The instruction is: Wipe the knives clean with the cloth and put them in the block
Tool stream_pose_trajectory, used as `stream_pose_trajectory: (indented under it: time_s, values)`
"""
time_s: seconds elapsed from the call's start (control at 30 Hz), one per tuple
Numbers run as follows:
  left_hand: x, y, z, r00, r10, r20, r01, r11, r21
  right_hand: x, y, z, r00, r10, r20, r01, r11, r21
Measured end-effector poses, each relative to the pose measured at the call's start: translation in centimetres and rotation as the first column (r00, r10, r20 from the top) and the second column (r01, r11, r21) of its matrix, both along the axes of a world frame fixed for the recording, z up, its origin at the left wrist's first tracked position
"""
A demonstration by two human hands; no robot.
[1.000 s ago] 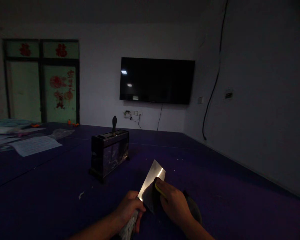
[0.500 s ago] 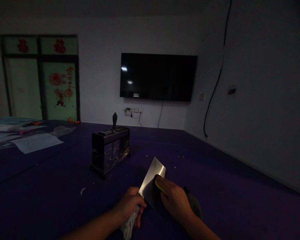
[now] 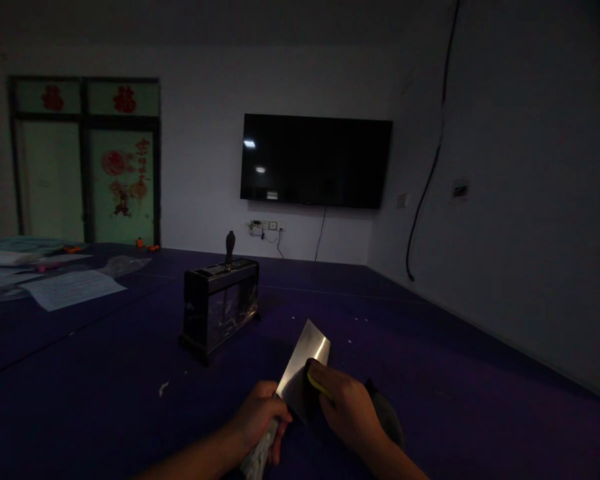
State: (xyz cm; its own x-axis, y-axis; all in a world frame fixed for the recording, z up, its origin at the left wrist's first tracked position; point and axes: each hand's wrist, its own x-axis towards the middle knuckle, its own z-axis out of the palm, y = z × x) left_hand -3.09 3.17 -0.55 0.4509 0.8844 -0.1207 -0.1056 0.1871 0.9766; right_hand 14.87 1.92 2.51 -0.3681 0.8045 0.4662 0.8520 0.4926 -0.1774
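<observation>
My left hand (image 3: 259, 421) is closed round the pale handle of a cleaver (image 3: 303, 363), whose wide shiny blade tilts up and away over the purple surface. Against the blade's right face my right hand (image 3: 347, 410) presses a dark sponge with a yellow layer (image 3: 314, 385), fingers curled over it. A dark rounded object (image 3: 386, 413) lies just right of that hand, partly hidden. Further back stands a dark knife block (image 3: 219, 305) with one black handle (image 3: 229, 245) sticking up from its top.
The purple surface (image 3: 105, 373) runs to the walls. Papers (image 3: 73, 289) and plastic wrapping (image 3: 123, 265) lie at the far left. A black television (image 3: 316, 160) hangs on the back wall, a window with red decorations (image 3: 123, 173) is at left, and a cable (image 3: 427, 167) runs down the right wall.
The view shifted up and then back down. My right hand with the sponge slid a little down and left along the blade. The left hand keeps the same hold.
</observation>
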Motion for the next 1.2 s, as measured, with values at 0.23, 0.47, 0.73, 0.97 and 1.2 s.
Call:
stream_pose_trajectory:
  time_s: [0.23, 0.47, 0.73, 0.97, 1.2]
  values:
    - [0.01, 0.03, 0.18, 1.000, -0.013, -0.006, 0.013, 1.000, 0.001, 0.05, 0.21, -0.12, 1.000, -0.025, 0.001, 0.025, 1.000, -0.007]
    - [-0.56, 0.17, 0.07, 0.998, -0.046, 0.037, 0.047, 0.999, -0.019, 0.13, 0.43, -0.39, 0.991, -0.112, -0.075, 0.116, 0.992, 0.045]
    - [-0.38, -0.02, 0.05, 0.999, -0.020, 0.032, 0.021, 0.999, -0.042, 0.34, 0.53, -0.38, 0.995, -0.058, -0.076, 0.062, 0.997, 0.055]
    - [-0.32, -0.21, 0.16, 1.000, 0.002, 0.028, -0.001, 1.000, -0.021, 0.15, -0.11, -0.16, 0.998, -0.003, -0.063, 0.007, 0.998, 0.061]
    - [-0.72, 0.17, -0.18, 0.998, -0.062, 0.029, 0.062, 0.998, -0.015, 0.43, 0.29, -0.58, 0.984, -0.140, -0.111, 0.151, 0.984, 0.096]
